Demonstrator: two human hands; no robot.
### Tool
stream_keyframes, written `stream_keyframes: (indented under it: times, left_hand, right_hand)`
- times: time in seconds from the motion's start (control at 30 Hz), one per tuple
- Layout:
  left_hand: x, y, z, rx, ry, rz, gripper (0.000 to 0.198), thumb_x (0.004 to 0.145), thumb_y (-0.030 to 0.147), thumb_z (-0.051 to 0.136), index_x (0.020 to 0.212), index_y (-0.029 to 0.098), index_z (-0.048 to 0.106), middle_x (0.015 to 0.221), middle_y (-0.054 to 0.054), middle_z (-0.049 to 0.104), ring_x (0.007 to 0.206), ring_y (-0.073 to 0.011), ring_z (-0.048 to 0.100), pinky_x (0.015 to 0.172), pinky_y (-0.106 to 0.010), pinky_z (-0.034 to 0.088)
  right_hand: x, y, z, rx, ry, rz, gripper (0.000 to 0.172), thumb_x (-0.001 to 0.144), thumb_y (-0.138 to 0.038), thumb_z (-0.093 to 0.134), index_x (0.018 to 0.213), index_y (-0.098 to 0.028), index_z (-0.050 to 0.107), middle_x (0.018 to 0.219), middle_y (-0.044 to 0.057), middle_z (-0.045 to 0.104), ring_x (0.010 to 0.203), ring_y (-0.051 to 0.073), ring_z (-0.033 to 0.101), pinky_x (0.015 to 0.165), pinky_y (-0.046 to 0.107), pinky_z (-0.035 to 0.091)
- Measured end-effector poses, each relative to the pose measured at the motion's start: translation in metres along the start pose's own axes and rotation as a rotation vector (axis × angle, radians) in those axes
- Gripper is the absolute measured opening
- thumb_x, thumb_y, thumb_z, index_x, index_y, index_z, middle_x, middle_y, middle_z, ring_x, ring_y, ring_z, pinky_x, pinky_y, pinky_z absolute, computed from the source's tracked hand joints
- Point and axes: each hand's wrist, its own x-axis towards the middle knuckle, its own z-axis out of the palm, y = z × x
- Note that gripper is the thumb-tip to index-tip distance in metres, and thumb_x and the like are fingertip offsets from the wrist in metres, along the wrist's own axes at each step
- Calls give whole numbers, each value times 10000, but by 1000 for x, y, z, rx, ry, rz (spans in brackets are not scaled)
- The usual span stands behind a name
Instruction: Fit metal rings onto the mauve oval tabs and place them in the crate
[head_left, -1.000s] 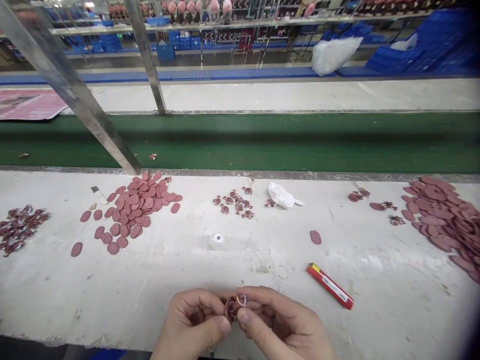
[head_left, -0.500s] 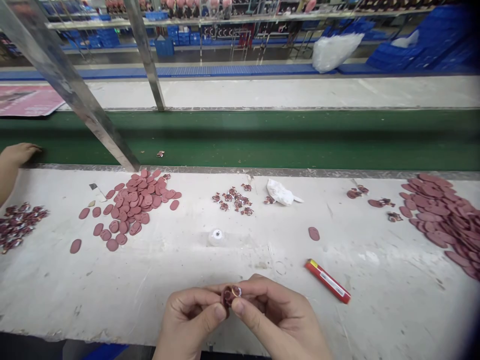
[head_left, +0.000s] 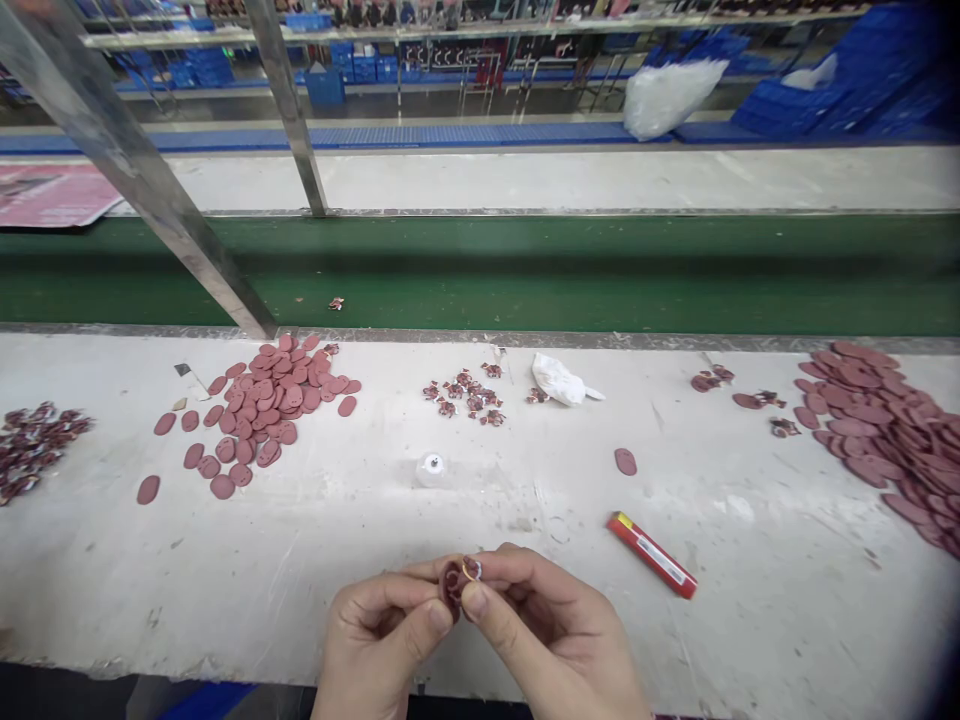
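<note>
Low in the middle, my left hand (head_left: 386, 630) pinches a maroon oval disc (head_left: 451, 590) between thumb and forefinger, tilted on edge. Touching it from the other side, my right hand (head_left: 551, 625) grips a small maroon, white and gold piece (head_left: 472, 569) with thumb and forefinger. The fingertips partly hide both parts, so I cannot tell whether they are joined. A red box-like stick with a yellow end (head_left: 651, 555) lies right of my hands. Beyond them stands a small clear container with a white top (head_left: 433, 468).
Oval discs are heaped at left (head_left: 262, 400) and right (head_left: 885, 430). Small shiny pieces lie in a central cluster (head_left: 469, 393) and a far-left pile (head_left: 37, 445). A white wrapped bundle (head_left: 559, 380) sits near the green belt (head_left: 525, 280). A metal post (head_left: 157, 190) slants over the left side.
The small piece on the green belt has shifted right. Another person's hand at the far left has left the belt edge. My hands stay together, with the disc and small piece turned slightly.
</note>
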Motion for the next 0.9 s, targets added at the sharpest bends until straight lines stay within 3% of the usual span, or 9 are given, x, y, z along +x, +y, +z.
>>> stream_keyframes:
  times: [0.23,0.67,0.8,0.9]
  left_hand:
    - [-2,3,3,31,5,21,214,636,427,976,682,261,848,973,-84,866,1010,-340,802,989,-474,630]
    - [-5,0,2,36,46,61,215,617,426,986,701,278,853,989,-63,867,1014,-304,805,915,-363,651]
    - [-6,8,-14,97,-13,31,373,617,511,965,909,299,872,1130,-92,839,1070,-325,793,796,-302,668]
    - [10,34,-35,413,-48,145,396,779,612,806,983,279,864,1127,-110,840,1062,-328,794,781,-331,679]
  right_hand:
    - [-5,5,4,33,42,-53,168,797,-448,887,827,-293,829,762,12,729,766,182,683,785,283,593]
    - [-3,15,11,186,80,-67,196,749,-457,930,825,-302,838,782,18,769,769,178,714,755,260,598]
    - [2,23,-5,222,82,-70,173,776,-428,916,860,-294,845,801,24,782,753,169,716,758,255,613]
    - [6,26,-31,201,83,-98,171,804,-425,896,906,-297,848,835,42,800,752,163,716,726,230,612]
